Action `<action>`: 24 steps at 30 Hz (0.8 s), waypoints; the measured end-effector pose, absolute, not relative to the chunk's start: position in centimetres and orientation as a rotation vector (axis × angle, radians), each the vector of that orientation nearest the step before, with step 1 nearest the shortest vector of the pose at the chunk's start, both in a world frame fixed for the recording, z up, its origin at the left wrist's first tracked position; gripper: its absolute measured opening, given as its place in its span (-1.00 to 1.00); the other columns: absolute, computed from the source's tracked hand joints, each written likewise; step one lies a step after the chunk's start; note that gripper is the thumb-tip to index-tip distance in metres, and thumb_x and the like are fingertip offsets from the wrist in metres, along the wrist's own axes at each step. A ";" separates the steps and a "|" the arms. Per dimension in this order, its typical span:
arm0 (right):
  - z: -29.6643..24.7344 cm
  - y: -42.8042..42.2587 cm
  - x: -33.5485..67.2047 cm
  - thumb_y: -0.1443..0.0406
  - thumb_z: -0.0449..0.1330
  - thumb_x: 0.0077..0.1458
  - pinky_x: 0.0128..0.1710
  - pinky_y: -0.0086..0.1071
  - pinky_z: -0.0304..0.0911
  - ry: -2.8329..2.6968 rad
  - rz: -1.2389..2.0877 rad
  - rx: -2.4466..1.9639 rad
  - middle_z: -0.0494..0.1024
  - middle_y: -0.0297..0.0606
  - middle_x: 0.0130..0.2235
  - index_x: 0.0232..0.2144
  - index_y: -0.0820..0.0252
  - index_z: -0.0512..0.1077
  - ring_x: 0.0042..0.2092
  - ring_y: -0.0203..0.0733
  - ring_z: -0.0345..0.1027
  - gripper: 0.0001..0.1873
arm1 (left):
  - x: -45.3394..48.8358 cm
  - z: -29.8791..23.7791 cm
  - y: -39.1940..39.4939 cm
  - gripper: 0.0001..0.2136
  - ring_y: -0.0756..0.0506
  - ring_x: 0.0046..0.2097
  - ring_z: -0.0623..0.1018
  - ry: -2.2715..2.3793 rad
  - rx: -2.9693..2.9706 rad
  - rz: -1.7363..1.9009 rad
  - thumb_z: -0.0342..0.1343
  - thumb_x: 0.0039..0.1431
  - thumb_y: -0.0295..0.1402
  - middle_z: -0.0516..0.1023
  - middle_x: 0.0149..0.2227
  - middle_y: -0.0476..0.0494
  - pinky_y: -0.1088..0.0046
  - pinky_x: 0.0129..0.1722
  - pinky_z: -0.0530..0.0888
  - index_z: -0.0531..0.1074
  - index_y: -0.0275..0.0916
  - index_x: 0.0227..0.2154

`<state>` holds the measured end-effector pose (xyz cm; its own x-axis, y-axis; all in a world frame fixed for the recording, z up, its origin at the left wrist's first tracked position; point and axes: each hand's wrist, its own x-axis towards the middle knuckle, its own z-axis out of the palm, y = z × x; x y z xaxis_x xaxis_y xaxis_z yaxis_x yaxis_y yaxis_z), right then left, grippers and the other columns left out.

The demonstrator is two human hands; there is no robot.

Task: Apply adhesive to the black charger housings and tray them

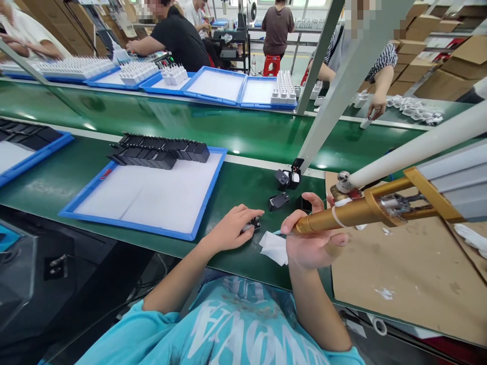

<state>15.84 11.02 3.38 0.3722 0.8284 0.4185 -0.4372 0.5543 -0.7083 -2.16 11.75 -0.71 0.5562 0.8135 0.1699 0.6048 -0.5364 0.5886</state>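
My left hand (234, 228) rests low over the green bench, its fingers closed on a small dark part (255, 222) that they mostly cover. On the right, my right hand (310, 248) is slightly blurred, with its fingers apart. It lies behind and under the tip of a gold-coloured cylindrical tool (335, 217); whether it touches the tool I cannot tell. A white piece of paper or cloth (274, 248) lies between the hands. Beyond them are a black plug adapter (279, 201), more black adapter pieces (283, 178), and a black housing (304, 204) partly hidden by my right fingers.
A blue-rimmed tray (194, 230) with rows of black adapters stands to the left. A pale slanted post (335, 96) and a white pipe (411, 144) cross the right side. Cardboard (399, 268) covers the right bench. A co-worker's hand (376, 105) holds a white part across the line.
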 end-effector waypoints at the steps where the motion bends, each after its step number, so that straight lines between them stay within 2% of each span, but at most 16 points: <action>1: 3.4 11.0 15.9 -0.12 -0.02 0.10 -0.77 -0.40 0.18 -0.844 0.870 -0.538 0.45 -0.22 -0.11 -0.01 -0.03 0.33 -0.63 -0.37 0.31 -0.48 | -2.3 -0.5 11.5 -0.56 -0.15 -0.06 0.44 1.133 2.358 0.577 -0.06 0.25 -0.43 0.52 -0.03 -0.16 0.23 0.04 0.40 0.23 -0.18 0.20; 3: 3.5 11.0 15.9 -0.12 -0.02 0.09 -0.77 -0.40 0.17 -0.844 0.875 -0.541 0.45 -0.21 -0.11 -0.02 -0.03 0.33 -0.64 -0.37 0.31 -0.48 | -2.3 -0.3 11.0 -0.55 -0.15 -0.03 0.43 1.161 2.405 0.559 -0.11 0.33 -0.39 0.49 0.01 -0.18 0.21 0.05 0.39 0.13 -0.18 0.26; 5: 3.5 10.9 15.9 -0.12 -0.02 0.10 -0.76 -0.40 0.17 -0.846 0.868 -0.540 0.46 -0.21 -0.11 -0.02 -0.02 0.33 -0.64 -0.36 0.32 -0.48 | -1.9 -0.5 10.6 -0.58 -0.16 -0.04 0.43 1.226 2.452 0.555 -0.17 0.37 -0.36 0.51 0.00 -0.20 0.20 0.01 0.40 0.12 -0.20 0.26; 9: 3.5 10.9 15.9 -0.08 -0.01 0.12 -0.76 -0.39 0.16 -0.860 0.871 -0.491 0.46 -0.22 -0.10 -0.01 -0.02 0.34 -0.65 -0.37 0.32 -0.51 | -0.9 -1.6 10.2 -0.65 -0.14 -0.05 0.46 1.314 2.457 0.660 -0.12 0.37 -0.35 0.53 -0.01 -0.17 0.25 -0.01 0.42 0.24 -0.22 0.18; 14: 3.5 10.9 15.9 -0.08 0.00 0.11 -0.78 -0.39 0.15 -0.855 0.876 -0.474 0.47 -0.22 -0.10 -0.02 -0.02 0.35 -0.64 -0.35 0.34 -0.52 | -0.3 -2.6 10.1 -0.78 -0.09 -0.02 0.47 1.320 2.362 0.801 -0.10 0.36 -0.38 0.51 -0.02 -0.14 0.35 -0.01 0.43 0.42 -0.18 -0.07; 16: 3.5 10.9 16.0 -0.08 0.01 0.11 -0.76 -0.38 0.16 -0.852 0.894 -0.474 0.46 -0.23 -0.10 -0.02 -0.03 0.34 -0.65 -0.35 0.34 -0.52 | -0.4 -2.6 10.2 -0.76 -0.09 -0.05 0.49 1.332 2.391 0.720 -0.14 0.37 -0.39 0.49 0.00 -0.13 0.35 -0.04 0.44 0.43 -0.16 -0.08; 19: 3.6 10.8 16.0 -0.06 0.03 0.10 -0.74 -0.38 0.17 -0.849 0.921 -0.458 0.45 -0.24 -0.10 -0.02 -0.02 0.35 -0.66 -0.35 0.35 -0.53 | -0.6 -2.2 10.3 -0.72 -0.16 -0.06 0.49 1.376 2.496 0.443 -0.06 0.34 -0.29 0.45 0.05 -0.15 0.27 -0.08 0.46 0.35 -0.13 0.05; 22: 3.6 10.8 16.0 -0.06 0.04 0.10 -0.74 -0.38 0.16 -0.848 0.915 -0.463 0.45 -0.23 -0.10 -0.01 0.00 0.34 -0.65 -0.35 0.35 -0.51 | -0.7 -1.8 10.5 -0.66 -0.20 -0.08 0.48 1.431 2.514 0.216 0.01 0.29 -0.29 0.45 -0.04 -0.18 0.25 -0.14 0.48 0.29 -0.10 0.11; 24: 3.6 10.8 16.0 -0.07 0.04 0.10 -0.75 -0.39 0.15 -0.847 0.903 -0.482 0.46 -0.22 -0.11 -0.01 0.00 0.33 -0.65 -0.35 0.35 -0.51 | -0.9 -1.6 10.6 -0.69 -0.18 -0.07 0.47 1.435 2.383 0.249 -0.02 0.30 -0.33 0.43 -0.11 -0.15 0.30 -0.15 0.48 0.29 -0.08 0.08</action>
<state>16.03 10.82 3.60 0.3400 0.8355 0.4317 -0.4843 0.5490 -0.6812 -0.88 10.58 -1.64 0.4723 0.8810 -0.0281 0.8200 -0.4275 0.3805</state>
